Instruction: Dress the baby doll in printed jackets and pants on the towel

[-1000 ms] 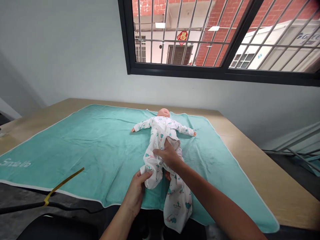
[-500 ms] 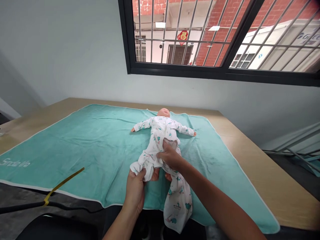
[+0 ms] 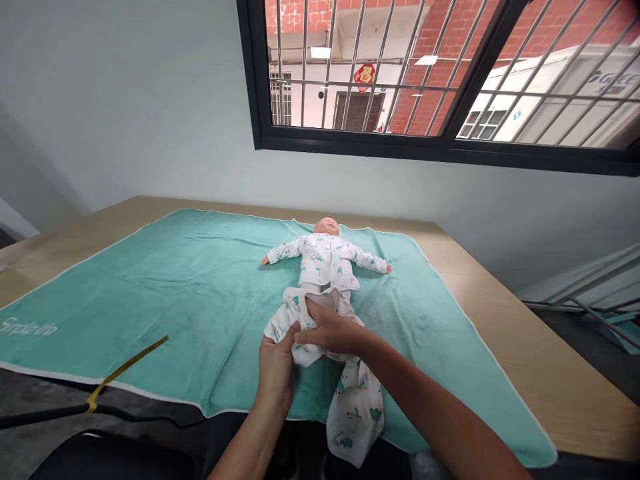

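A baby doll (image 3: 326,227) lies on its back on a teal blanket (image 3: 165,280), arms spread, in a white printed top (image 3: 327,260). White printed baby pants (image 3: 356,407) are bunched around its lower legs, one pant leg hanging over the table's front edge. My left hand (image 3: 277,367) is closed on the bunched pant leg at the left. My right hand (image 3: 330,328) grips the pants close beside it, its thumb at the waistband opening. Fabric and my hands hide the doll's feet.
The wooden table (image 3: 480,287) shows around the blanket. Beyond it are a wall and a barred window (image 3: 360,73). A black cable (image 3: 45,415) with a yellow tie (image 3: 125,367) runs at the front left, above a black chair (image 3: 110,457). Metal rails (image 3: 590,287) stand at the right.
The pants' waistband has come down from the doll's belly to its legs, uncovering the top's hem. My right hand has moved down and left, close to my left hand, which has risen slightly.
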`<state>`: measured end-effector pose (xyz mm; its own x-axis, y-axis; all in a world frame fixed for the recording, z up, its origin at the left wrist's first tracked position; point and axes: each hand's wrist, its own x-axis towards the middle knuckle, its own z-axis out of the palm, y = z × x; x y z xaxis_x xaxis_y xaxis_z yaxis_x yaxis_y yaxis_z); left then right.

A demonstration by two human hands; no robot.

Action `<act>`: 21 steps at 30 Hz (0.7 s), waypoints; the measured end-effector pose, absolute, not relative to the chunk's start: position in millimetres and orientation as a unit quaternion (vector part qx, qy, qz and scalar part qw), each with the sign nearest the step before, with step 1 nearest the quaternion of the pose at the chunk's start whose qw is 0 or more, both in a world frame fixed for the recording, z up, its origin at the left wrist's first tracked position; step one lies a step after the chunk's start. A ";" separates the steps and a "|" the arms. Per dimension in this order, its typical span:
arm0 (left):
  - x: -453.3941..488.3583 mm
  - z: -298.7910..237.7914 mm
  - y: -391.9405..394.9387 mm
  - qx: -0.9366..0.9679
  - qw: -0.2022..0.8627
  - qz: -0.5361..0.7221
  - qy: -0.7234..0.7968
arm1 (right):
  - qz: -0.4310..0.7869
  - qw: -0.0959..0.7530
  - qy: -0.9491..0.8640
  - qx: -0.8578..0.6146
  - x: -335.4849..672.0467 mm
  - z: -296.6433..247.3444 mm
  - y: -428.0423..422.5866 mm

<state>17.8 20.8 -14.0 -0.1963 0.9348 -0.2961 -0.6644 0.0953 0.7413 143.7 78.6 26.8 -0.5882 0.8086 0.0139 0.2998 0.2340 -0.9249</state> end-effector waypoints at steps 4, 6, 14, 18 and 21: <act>14.0 -11.3 17.0 0.184 0.619 0.658 0.388 | 0.384 0.226 -0.819 -0.361 141.6 27.7 75.3; 12.0 -8.2 16.1 0.196 0.633 0.647 0.377 | 0.351 0.178 -0.855 -0.339 139.6 28.0 71.8; -5.8 13.5 -11.9 0.225 0.647 0.593 0.423 | 0.444 0.089 -0.848 -0.276 171.8 60.7 41.1; -15.6 10.3 -51.1 0.120 0.636 0.596 0.476 | 0.528 0.016 -0.813 -0.245 197.9 78.4 13.0; -10.6 -3.5 -64.5 0.031 0.649 0.578 0.494 | 0.564 0.017 -0.781 -0.269 197.5 57.4 18.6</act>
